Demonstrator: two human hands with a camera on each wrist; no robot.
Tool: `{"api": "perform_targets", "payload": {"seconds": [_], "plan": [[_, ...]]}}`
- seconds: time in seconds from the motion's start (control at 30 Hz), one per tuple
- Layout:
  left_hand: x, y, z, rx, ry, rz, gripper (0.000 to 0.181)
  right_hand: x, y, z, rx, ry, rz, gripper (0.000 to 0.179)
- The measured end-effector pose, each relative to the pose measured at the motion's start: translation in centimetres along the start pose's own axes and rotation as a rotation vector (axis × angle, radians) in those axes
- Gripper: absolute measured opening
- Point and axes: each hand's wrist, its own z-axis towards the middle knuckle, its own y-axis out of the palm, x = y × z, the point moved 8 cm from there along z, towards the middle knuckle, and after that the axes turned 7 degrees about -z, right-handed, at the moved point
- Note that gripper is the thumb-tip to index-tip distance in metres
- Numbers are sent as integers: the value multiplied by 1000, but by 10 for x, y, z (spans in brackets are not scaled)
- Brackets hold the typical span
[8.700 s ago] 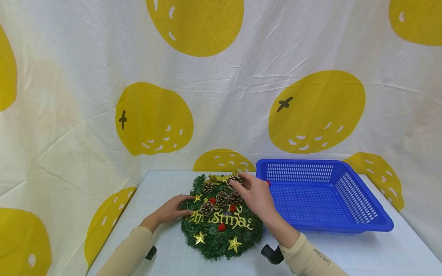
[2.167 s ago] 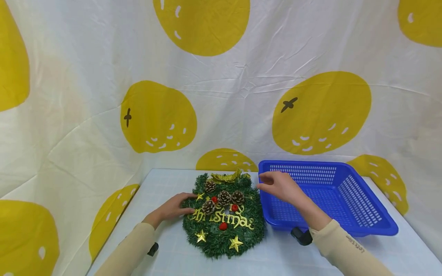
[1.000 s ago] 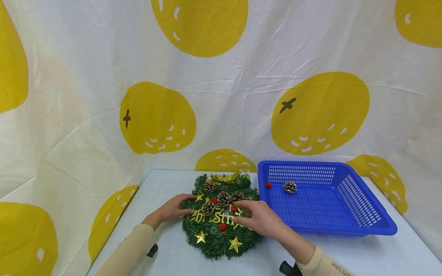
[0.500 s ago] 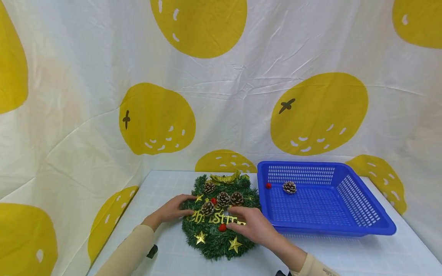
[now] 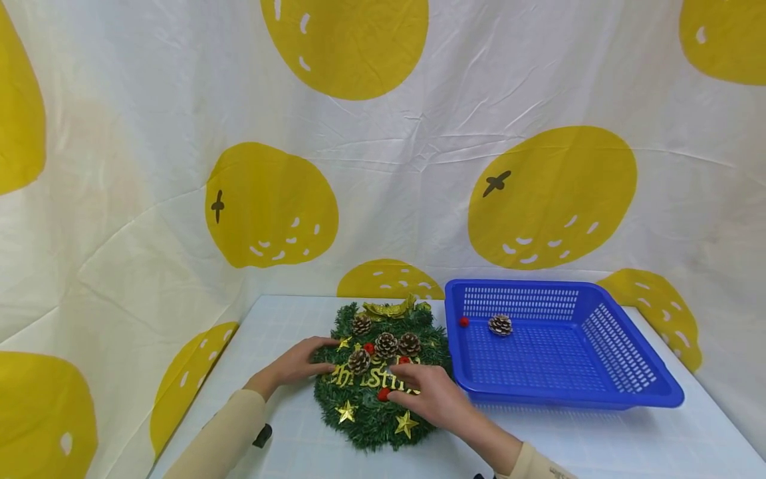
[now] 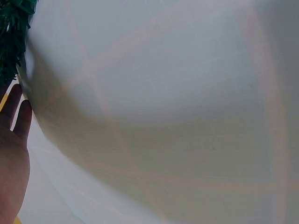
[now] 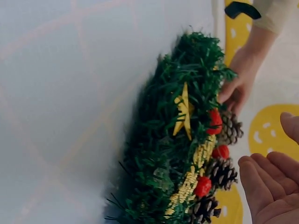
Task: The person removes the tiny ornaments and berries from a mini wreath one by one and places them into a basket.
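Observation:
A green Christmas wreath lies flat on the table, with pine cones, gold stars, gold lettering and red balls on it. My left hand rests at its left edge, fingers fairly straight; the left wrist view shows two fingers beside the greenery. Over the wreath's right part hovers my right hand, thumb tip right by the lowest red ball. In the right wrist view nothing sits between its thumb and fingers. It covers the end of the lettering.
A blue plastic basket stands right of the wreath. Inside it are a loose pine cone and a red ball. A gold ribbon tops the wreath. A white cloth with yellow fruit prints hangs behind the table.
The pine cone pinched earlier at the wreath's upper right is now in the basket. My right hand has come back from the basket's edge and shifted down-left over the lettering. My left hand stays put.

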Motion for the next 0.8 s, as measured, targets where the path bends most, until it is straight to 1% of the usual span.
{"api": "perform_targets", "payload": {"seconds": [0.2,0.5,0.6,0.8], "plan": [[-2,0,0,0,2,-1,62,2,8,1,-6,11,-37,48],[-1,-1,0,1,2,-3,62,5,19,2,-25,11,-21,47],[-1,-1,0,3,5,1,62,6,22,4,-19,8,-36,46],[-1,0,0,-2,0,0,61,7,24,6,19,-5,-74,44]]}}
